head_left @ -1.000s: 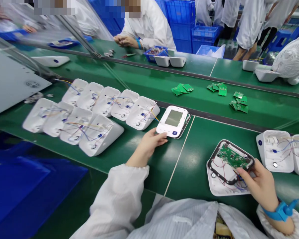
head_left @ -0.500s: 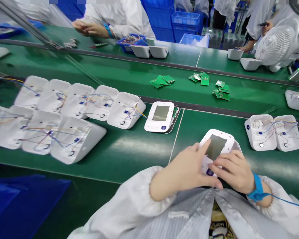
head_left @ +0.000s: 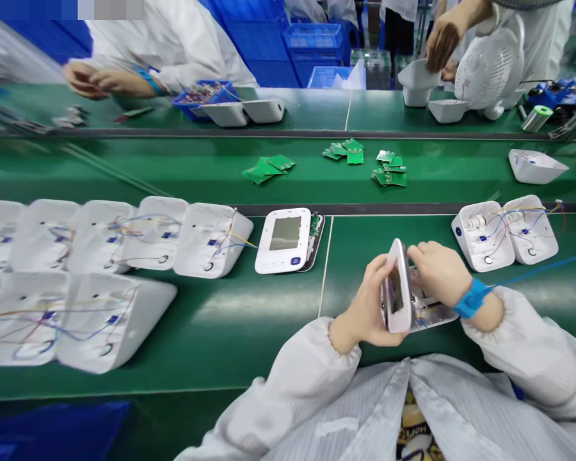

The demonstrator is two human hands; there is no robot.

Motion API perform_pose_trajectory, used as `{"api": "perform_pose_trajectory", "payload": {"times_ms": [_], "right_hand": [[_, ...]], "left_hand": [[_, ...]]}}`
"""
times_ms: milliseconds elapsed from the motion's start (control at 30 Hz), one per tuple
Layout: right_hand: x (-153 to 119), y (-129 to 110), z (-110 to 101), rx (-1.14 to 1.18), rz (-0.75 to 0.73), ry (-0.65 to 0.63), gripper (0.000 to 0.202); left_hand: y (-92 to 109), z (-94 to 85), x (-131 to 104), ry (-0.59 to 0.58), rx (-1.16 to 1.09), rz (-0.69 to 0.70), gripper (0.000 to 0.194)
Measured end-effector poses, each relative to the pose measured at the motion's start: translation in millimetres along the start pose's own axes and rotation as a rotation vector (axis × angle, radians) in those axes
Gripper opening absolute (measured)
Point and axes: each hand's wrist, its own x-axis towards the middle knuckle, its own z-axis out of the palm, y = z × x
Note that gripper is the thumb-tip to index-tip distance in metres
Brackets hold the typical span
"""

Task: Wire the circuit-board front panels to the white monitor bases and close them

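My left hand (head_left: 370,307) grips a white front cover with a display window (head_left: 399,288), which stands tilted on its edge. Just right of it lies a white housing (head_left: 429,310) with its inside and some wires showing. My right hand (head_left: 436,272), with a blue wrist strap, reaches over that housing behind the cover; its fingertips are partly hidden, and I cannot make out what they hold. To the left, another white device front with a grey screen (head_left: 287,234) rests on the bench, a circuit board peeking out beside it.
Rows of open white housings with wires (head_left: 206,240) fill the bench on the left. Two more housings (head_left: 482,237) stand at right. Green circuit boards (head_left: 269,168) lie on the middle strip. Across the bench are co-workers, a blue parts basket (head_left: 204,96) and a white fan (head_left: 492,67).
The front cover has swung up from lying nearly flat to standing on edge, exposing the housing. My right hand has moved off the cover's face to behind it. The view has shifted right.
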Motion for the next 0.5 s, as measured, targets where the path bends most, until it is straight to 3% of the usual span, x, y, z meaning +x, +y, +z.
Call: {"api": "perform_pose_trajectory", "payload": {"times_ms": [67, 167, 267, 400, 500], "right_hand": [[5, -15, 7, -0.074, 0.0, -0.071, 0.009], [1, -20, 11, -0.055, -0.033, -0.056, 0.014], [-6, -11, 16, 0.019, -0.119, 0.024, 0.016], [-10, 0, 26, 0.186, -0.163, 0.209, 0.021], [-10, 3, 30, 0.272, -0.175, 0.24, 0.023]], "left_hand": [[-7, 7.4, -1, 0.036, -0.099, -0.036, 0.115], [-11, 12.0, -3, 0.033, -0.193, -0.08, 0.111], [-11, 9.6, -3, 0.033, -0.196, -0.098, 0.107], [-8, 3.1, -1, -0.035, -0.237, -0.248, 0.115], [-6, 1.1, -1, -0.058, -0.249, -0.296, 0.117]]}}
